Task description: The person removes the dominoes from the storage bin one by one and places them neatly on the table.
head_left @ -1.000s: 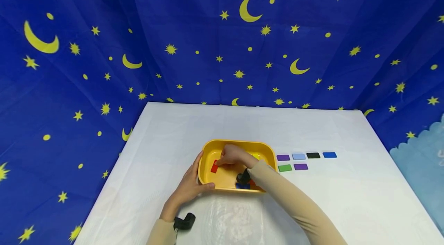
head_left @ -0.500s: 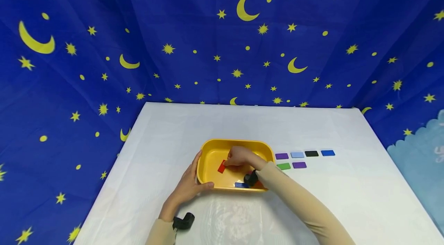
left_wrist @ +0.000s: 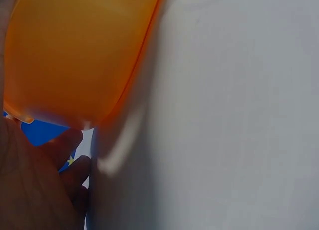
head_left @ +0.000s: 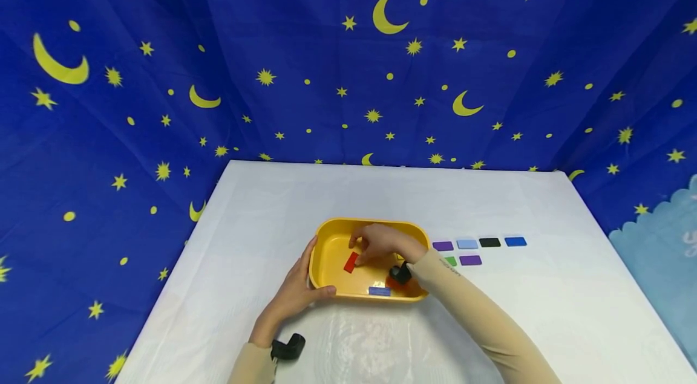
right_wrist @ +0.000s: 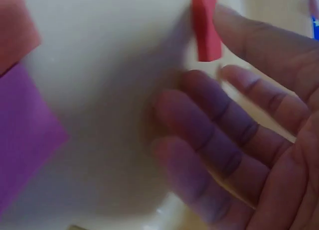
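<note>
Head view. My left grip (head_left: pixel 294 293) is curled round the near-left corner of the yellow tray (head_left: pixel 327 266): thumb at the near wall, fingers along the left end. The yellow tray stands on the white bench (head_left: pixel 261 221). My right grip (head_left: pixel 381 240) is inside the yellow tray, thumb and fingers spread apart. Its thumb touches the red piece (head_left: pixel 351 262); nothing is pinched. Red piece: small oblong bar, saturated red, straight-edged. Location: left of centre in the yellow tray, set obliquely, far end angled right. Whether it lies fully flat, I cannot tell. A blue-violet piece (head_left: pixel 379 291) lies along the near wall. Just right of it, an orange-red piece (head_left: pixel 400 289) is partly hidden by the black wrist unit (head_left: pixel 400 273). On the bench, right of the yellow tray, the back row reads left to right: purple piece (head_left: pixel 443 246), light-blue piece (head_left: pixel 467 244), black piece (head_left: pixel 489 242), blue piece (head_left: pixel 515 241).

Left wrist view. My left grip occupies the lower left, fingers bent beside the outer wall of the yellow tray, which shows blurred orange.

Right wrist view. The red piece sits at the top edge against my thumb tip: narrow, squared at the lower end, upper end cut off. My four fingers are loosely bent, apart from it. At left are a salmon-toned piece (right_wrist: pixel 15 31) and a purple-looking piece (right_wrist: pixel 30 135).
</note>
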